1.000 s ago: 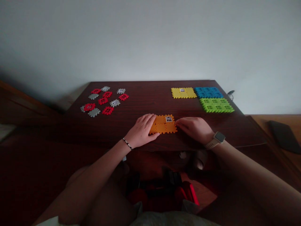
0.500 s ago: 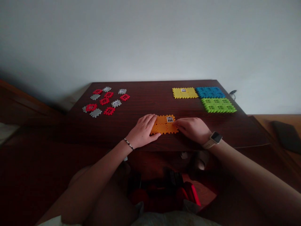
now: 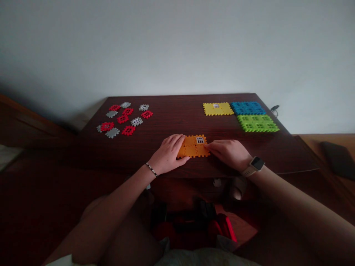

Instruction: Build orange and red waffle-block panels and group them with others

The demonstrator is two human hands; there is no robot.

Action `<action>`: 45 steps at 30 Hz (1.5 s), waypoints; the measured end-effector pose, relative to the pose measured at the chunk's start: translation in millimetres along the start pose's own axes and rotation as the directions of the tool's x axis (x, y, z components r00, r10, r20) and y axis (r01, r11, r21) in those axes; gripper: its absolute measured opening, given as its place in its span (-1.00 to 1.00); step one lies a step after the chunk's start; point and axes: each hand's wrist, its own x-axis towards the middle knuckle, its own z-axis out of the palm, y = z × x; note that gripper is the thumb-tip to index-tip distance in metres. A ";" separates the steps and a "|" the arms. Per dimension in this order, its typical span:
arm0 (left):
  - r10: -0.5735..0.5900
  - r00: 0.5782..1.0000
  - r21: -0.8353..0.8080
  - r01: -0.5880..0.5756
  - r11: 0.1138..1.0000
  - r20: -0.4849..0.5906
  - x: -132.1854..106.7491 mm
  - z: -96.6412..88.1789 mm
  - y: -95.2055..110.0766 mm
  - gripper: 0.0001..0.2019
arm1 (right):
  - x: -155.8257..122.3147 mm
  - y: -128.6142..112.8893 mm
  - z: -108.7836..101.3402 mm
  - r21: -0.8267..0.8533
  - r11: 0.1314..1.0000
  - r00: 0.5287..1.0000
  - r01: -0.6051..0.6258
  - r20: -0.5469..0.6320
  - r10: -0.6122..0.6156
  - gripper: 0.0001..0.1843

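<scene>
An orange panel of joined square tiles (image 3: pixel 193 146), one with a small white window, lies flat near the front edge of the dark wooden table (image 3: pixel 172 118). My left hand (image 3: pixel 168 154) lies over the panel's left edge, fingers on top and thumb at its front side. My right hand (image 3: pixel 230 153), with a watch on the wrist, presses its fingertips against the panel's right edge. Both hands hold the panel between them.
Several loose red and grey tiles (image 3: pixel 123 119) lie at the back left. Assembled yellow (image 3: pixel 217 108), blue (image 3: pixel 247 108) and green (image 3: pixel 257 123) panels lie at the back right. A dark flat object (image 3: pixel 338 159) sits on the floor at right. Red items (image 3: pixel 219 227) lie below the table.
Almost nothing differs. The view has shifted slightly and my right hand has eased a little to the right along the panel's edge.
</scene>
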 end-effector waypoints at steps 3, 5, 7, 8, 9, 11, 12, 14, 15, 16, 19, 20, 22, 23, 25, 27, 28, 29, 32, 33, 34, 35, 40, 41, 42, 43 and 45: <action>0.008 1.000 -0.016 -0.008 1.000 0.002 0.3 -1.7 -0.5 -0.23 | -1.9 -2.2 -2.1 -0.026 1.000 1.000 0.008 0.021 -0.007 -0.67; 0.014 1.000 -0.033 -0.013 0.999 0.008 0.5 -2.9 -1.4 -0.23 | -3.0 -3.5 -2.8 -0.036 0.999 1.000 0.012 0.029 -0.011 -0.66; 0.015 1.000 -0.052 -0.014 0.999 0.018 0.6 -3.8 -2.7 -0.23 | -3.4 -4.4 -2.5 -0.034 0.999 0.999 0.015 0.038 -0.014 -0.65; 0.014 1.000 -0.061 -0.013 0.998 0.023 0.6 -4.0 -3.5 -0.22 | -3.4 -4.6 -2.0 -0.028 0.999 0.999 0.015 0.039 -0.014 -0.64; 0.012 1.000 -0.068 -0.011 0.998 0.026 0.7 -4.1 -4.1 -0.22 | -3.2 -4.8 -1.4 -0.020 1.000 0.999 0.014 0.038 -0.014 -0.64; 0.008 1.000 -0.080 -0.006 0.997 0.025 0.9 -3.7 -5.3 -0.22 | -2.4 -4.9 -0.1 -0.005 1.000 1.000 0.012 0.029 -0.012 -0.63; 0.007 1.000 -0.085 -0.005 0.996 0.023 1.1 -3.4 -5.7 -0.22 | -1.7 -5.0 0.4 -0.002 1.000 1.000 0.013 0.025 -0.013 -0.63; 0.006 1.000 -0.092 -0.004 0.996 0.020 1.5 -2.8 -6.3 -0.22 | 0.2 -5.5 1.3 -0.008 1.000 1.000 0.015 0.021 -0.015 -0.61; 0.005 1.000 -0.096 -0.003 0.995 0.019 1.8 -2.6 -6.5 -0.22 | 1.5 -6.0 1.6 -0.014 1.000 1.000 0.014 0.021 -0.014 -0.61; 0.003 1.000 -0.100 -0.001 0.995 0.018 2.0 -2.4 -6.7 -0.22 | 3.1 -6.7 1.8 -0.019 1.000 1.000 0.015 0.024 -0.014 -0.61; -0.001 1.000 -0.115 0.003 0.993 0.011 2.7 -2.3 -7.1 -0.22 | 8.8 -9.4 3.1 -0.013 1.000 0.999 0.010 0.033 -0.010 -0.61; -0.003 1.000 -0.119 0.004 0.993 0.008 2.9 -2.4 -7.2 -0.22 | 10.8 -10.5 3.8 -0.007 1.000 0.999 0.009 0.034 -0.009 -0.61; -0.007 1.000 -0.125 0.007 0.992 0.007 3.3 -2.8 -7.3 -0.22 | 14.6 -12.6 5.4 0.000 1.000 1.000 0.005 0.028 -0.005 -0.61; -0.008 1.000 -0.129 0.009 0.992 0.010 3.4 -3.1 -7.2 -0.22 | 16.4 -13.6 6.3 0.001 1.000 1.000 0.004 0.026 -0.004 -0.61; -0.007 1.000 -0.136 0.009 0.991 0.015 3.7 -3.8 -7.0 -0.22 | 19.5 -15.2 7.7 -0.004 1.000 0.999 0.003 0.034 -0.003 -0.62; -0.006 1.000 -0.143 0.008 0.990 0.014 3.8 -4.3 -6.6 -0.22 | 22.6 -15.9 8.5 -0.012 1.000 0.999 0.006 0.051 -0.005 -0.62; -0.007 1.000 -0.145 0.009 0.989 0.011 3.9 -4.5 -6.4 -0.23 | 24.2 -15.9 8.7 -0.016 1.000 0.998 0.007 0.058 -0.006 -0.62; -0.009 1.000 -0.145 0.010 0.989 0.008 3.9 -4.6 -6.1 -0.23 | 26.0 -15.7 8.7 -0.018 1.000 0.998 0.006 0.061 -0.005 -0.62; -0.018 1.000 -0.144 0.018 0.989 0.006 4.1 -4.5 -5.2 -0.23 | 32.2 -14.6 8.3 -0.029 0.999 0.998 -0.018 0.059 0.020 -0.61; -0.021 1.000 -0.145 0.022 0.989 0.005 4.2 -4.4 -4.9 -0.24 | 34.6 -14.4 8.1 -0.035 0.999 0.998 -0.033 0.059 0.035 -0.61; -0.024 1.000 -0.148 0.024 0.989 0.003 4.2 -4.3 -4.6 -0.24 | 37.1 -14.5 7.9 -0.043 0.998 0.997 -0.048 0.062 0.051 -0.62; -0.025 1.000 -0.151 0.025 0.988 0.000 4.3 -4.3 -4.3 -0.24 | 39.6 -14.9 7.8 -0.050 0.997 0.996 -0.063 0.064 0.067 -0.62; -0.030 1.000 -0.156 0.029 0.987 -0.006 4.5 -4.9 -3.4 -0.26 | 53.4 -18.9 7.6 -0.080 0.986 0.986 -0.150 0.057 0.154 -0.62; -0.032 0.999 -0.152 0.031 0.988 -0.005 4.6 -4.8 -3.3 -0.26 | 56.4 -19.5 7.5 -0.081 0.983 0.984 -0.164 0.054 0.169 -0.62; -0.033 0.999 -0.147 0.032 0.989 -0.005 4.7 -4.7 -3.2 -0.26 | 59.5 -19.9 7.3 -0.080 0.981 0.983 -0.174 0.051 0.179 -0.61; -0.034 0.999 -0.141 0.033 0.989 -0.004 4.7 -4.4 -3.1 -0.26 | 62.4 -20.2 7.2 -0.077 0.980 0.981 -0.183 0.047 0.187 -0.61; -0.035 0.999 -0.132 0.034 0.991 -0.007 4.6 -3.5 -3.0 -0.25 | 67.4 -21.2 6.9 -0.072 0.978 0.979 -0.195 0.044 0.199 -0.61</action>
